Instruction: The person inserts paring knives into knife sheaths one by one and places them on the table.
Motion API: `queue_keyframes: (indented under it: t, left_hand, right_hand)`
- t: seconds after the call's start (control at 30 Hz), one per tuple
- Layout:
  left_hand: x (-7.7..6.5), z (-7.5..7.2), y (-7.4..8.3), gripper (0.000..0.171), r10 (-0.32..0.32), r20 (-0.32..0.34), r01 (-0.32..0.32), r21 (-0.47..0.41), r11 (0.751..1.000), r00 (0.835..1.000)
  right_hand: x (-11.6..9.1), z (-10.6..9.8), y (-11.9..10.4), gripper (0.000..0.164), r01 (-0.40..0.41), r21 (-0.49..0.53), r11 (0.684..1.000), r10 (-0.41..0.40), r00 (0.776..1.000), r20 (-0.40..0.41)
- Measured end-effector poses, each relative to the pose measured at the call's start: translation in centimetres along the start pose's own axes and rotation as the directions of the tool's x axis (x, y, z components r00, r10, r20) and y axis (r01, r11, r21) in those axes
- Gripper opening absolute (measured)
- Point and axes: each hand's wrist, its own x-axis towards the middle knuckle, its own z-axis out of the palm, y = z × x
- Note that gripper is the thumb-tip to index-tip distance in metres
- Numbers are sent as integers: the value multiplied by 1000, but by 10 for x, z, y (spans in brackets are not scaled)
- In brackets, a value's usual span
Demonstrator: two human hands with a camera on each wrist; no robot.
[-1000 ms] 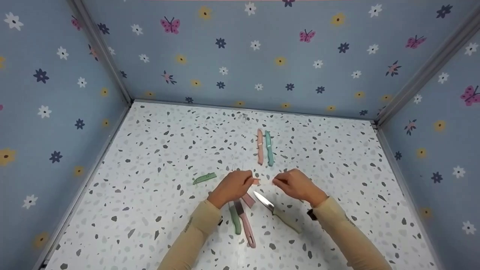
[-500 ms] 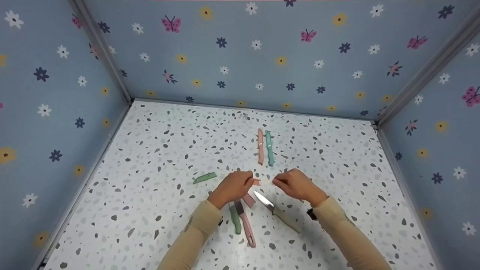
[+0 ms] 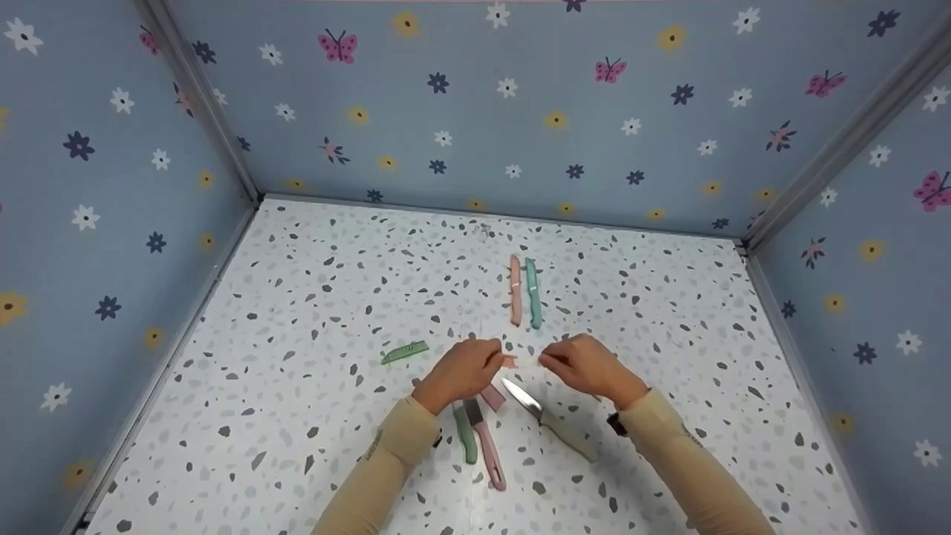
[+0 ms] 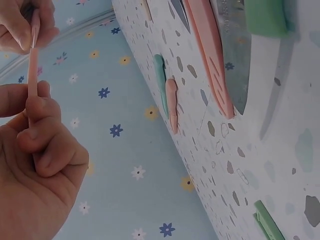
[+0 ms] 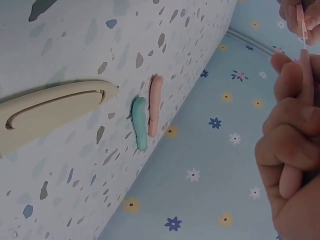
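Note:
My left hand (image 3: pixel 461 369) grips a peach knife sheath (image 3: pixel 509 361), seen edge-on in the left wrist view. Fingers of my right hand (image 3: pixel 588 368) are curled round the peach handle (image 5: pixel 306 75) of a small knife. A thin pale stretch of blade (image 5: pixel 305 44) shows between handle and sheath, reaching toward the sheath's mouth; how deep it sits inside cannot be seen. Below the hands lie a cream-handled knife (image 3: pixel 568 437) with its blade bare, a pink-handled knife (image 3: pixel 490 457), a green-handled knife (image 3: pixel 466 438) and a pink sheath (image 3: pixel 492 397), partly hidden by my left hand.
A green sheath (image 3: pixel 405 352) lies to the left of my left hand. Farther back, a peach knife (image 3: pixel 515 291) and a teal knife (image 3: pixel 533 295) lie side by side. Flower-patterned panels (image 3: pixel 475 111) border the speckled white table (image 3: pixel 319 297) at the back and sides.

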Motion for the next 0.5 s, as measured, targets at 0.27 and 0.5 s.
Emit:
queue_keyframes:
  t: [0.27, 0.5]
  left_hand:
    - [-1, 1, -1, 26, -8, -9, 8, -13, 1000, 1000]
    - [0, 1, -1, 25, -10, -18, 9, -19, 1000, 1000]
  right_hand:
    - [0, 0, -3, 19, -33, 9, 999, 33, 999, 17]
    - [2, 0, -4, 19, -58, -7, 998, 58, 998, 35]
